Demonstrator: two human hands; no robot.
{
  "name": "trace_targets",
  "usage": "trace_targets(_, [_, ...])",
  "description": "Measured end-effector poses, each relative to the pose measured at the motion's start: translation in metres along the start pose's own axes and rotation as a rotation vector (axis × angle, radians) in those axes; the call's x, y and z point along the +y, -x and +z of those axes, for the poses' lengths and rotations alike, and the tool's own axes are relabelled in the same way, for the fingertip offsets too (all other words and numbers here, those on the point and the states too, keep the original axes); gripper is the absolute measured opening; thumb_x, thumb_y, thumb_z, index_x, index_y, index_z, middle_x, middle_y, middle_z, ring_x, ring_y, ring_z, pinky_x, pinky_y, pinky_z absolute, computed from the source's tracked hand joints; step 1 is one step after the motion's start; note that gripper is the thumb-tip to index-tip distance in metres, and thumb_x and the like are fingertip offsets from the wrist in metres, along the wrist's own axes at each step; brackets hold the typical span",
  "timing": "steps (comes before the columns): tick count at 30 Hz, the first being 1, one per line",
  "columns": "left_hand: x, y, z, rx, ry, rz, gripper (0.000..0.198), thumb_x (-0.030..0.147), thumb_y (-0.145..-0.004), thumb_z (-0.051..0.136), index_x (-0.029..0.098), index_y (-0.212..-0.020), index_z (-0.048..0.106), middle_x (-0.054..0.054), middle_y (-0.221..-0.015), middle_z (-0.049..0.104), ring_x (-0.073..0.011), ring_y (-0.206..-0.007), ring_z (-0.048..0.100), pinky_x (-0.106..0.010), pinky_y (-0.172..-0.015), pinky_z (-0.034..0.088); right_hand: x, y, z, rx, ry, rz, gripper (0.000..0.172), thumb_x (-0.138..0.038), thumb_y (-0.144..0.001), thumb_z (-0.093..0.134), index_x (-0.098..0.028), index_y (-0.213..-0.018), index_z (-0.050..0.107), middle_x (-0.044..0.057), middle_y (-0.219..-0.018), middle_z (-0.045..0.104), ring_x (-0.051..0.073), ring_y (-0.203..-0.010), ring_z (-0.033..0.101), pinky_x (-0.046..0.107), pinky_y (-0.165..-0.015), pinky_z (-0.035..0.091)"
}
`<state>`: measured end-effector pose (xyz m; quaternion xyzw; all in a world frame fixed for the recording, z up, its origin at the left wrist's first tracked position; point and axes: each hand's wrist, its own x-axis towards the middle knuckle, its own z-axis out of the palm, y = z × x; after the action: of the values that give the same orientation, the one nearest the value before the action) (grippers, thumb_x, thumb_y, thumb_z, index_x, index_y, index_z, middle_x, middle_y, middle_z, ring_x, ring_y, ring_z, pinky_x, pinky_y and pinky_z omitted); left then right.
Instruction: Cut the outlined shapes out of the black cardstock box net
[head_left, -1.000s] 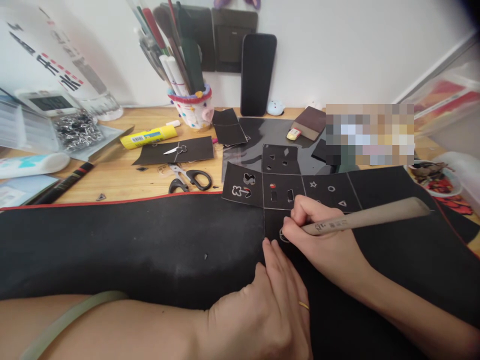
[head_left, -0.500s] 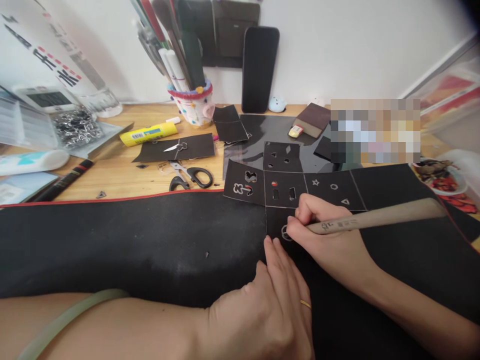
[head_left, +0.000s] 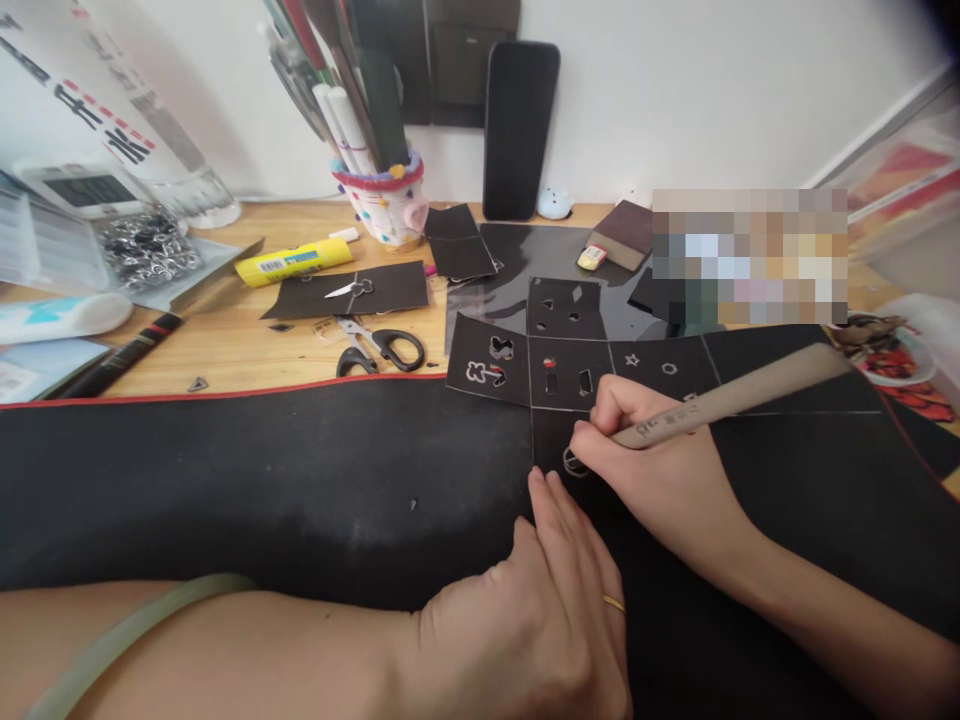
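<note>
My left hand [head_left: 555, 590] lies on the black card [head_left: 547, 435], fingers stretched out together, fingertips just below a small round outline [head_left: 576, 460]. In my right hand [head_left: 652, 460] is a pen-shaped tool [head_left: 739, 392] with a thick tan handle bearing printed characters. It is pinched like a pen beside the round outline; its tip is hidden behind my fingers. Pale lines divide the cross-shaped card into panels. Several panels carry cut-out holes and outlines, among them a star, a hexagon and a flower.
A black mat [head_left: 262, 470] with red edging covers the front. Behind it lie scissors [head_left: 379, 345], a glue stick [head_left: 296, 262] and black card pieces [head_left: 397, 285]. A pen cup [head_left: 382, 205] and a phone [head_left: 521, 130] stand by the wall. An eraser [head_left: 592, 257] lies further right.
The tool's far end has swung upward and a little left, so its handle tilts more steeply. My right hand has shifted slightly; my left hand stays in place.
</note>
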<state>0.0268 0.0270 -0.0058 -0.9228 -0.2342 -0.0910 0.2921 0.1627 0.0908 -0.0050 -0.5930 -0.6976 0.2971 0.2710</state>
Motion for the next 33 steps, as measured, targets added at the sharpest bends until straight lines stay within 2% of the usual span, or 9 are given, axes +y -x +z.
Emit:
trace_targets(9, [0.008,0.000,0.007,0.042,0.003,-0.078,0.039,0.016,-0.078,0.033,-0.008,-0.095,0.059,-0.022,-0.086,0.064,-0.0299,-0.078,0.063,-0.024,-0.052,0.052,0.000,0.003,0.001,0.013,0.033,-0.065,0.030,-0.003,-0.064,0.048,-0.019,-0.054,0.024,-0.007,-0.048,0.029,0.007,-0.045,0.028,0.022,-0.040,0.024])
trace_targets(14, [0.002,0.001,0.010,0.089,-0.034,0.037,0.040,0.018,-0.080,0.031,-0.007,-0.094,0.059,-0.020,-0.084,0.065,-0.0266,-0.074,0.064,-0.019,-0.049,0.051,0.003,0.003,-0.001,-0.016,0.073,-0.111,0.030,-0.004,-0.065,0.048,-0.019,-0.054,0.025,-0.007,-0.046,0.030,0.006,-0.043,0.028,0.021,-0.041,0.025])
trace_targets(16, [0.000,0.001,0.009,0.070,-0.032,0.052,0.040,0.019,-0.081,0.032,-0.007,-0.094,0.059,-0.020,-0.085,0.065,-0.0264,-0.075,0.064,-0.019,-0.050,0.051,0.004,0.003,-0.001,-0.019,0.083,-0.134,0.030,-0.004,-0.065,0.048,-0.019,-0.054,0.025,-0.007,-0.046,0.030,0.006,-0.043,0.028,0.021,-0.041,0.025])
trace_targets(20, [0.002,0.000,0.005,0.010,0.002,-0.006,0.039,0.019,-0.081,0.034,-0.006,-0.095,0.059,-0.021,-0.087,0.065,-0.0279,-0.078,0.063,-0.022,-0.053,0.053,0.006,0.003,-0.002,-0.025,0.091,-0.155,0.030,-0.005,-0.065,0.048,-0.019,-0.054,0.024,-0.007,-0.047,0.031,0.006,-0.043,0.029,0.021,-0.041,0.025])
trace_targets(26, [0.005,0.000,0.006,0.068,-0.005,-0.040,0.039,0.016,-0.080,0.032,-0.007,-0.094,0.060,-0.021,-0.085,0.065,-0.0274,-0.076,0.064,-0.021,-0.050,0.052,0.005,0.004,-0.003,-0.027,0.084,-0.119,0.029,-0.006,-0.066,0.048,-0.019,-0.054,0.025,-0.007,-0.047,0.030,0.007,-0.043,0.028,0.022,-0.041,0.024])
trace_targets(33, [0.011,-0.001,0.004,0.005,0.033,-0.105,0.038,0.016,-0.080,0.033,-0.007,-0.097,0.058,-0.023,-0.090,0.063,-0.0302,-0.082,0.062,-0.025,-0.053,0.052,0.001,0.006,-0.001,0.006,0.048,-0.044,0.029,-0.005,-0.065,0.048,-0.020,-0.054,0.026,-0.007,-0.047,0.030,0.007,-0.044,0.029,0.022,-0.041,0.024])
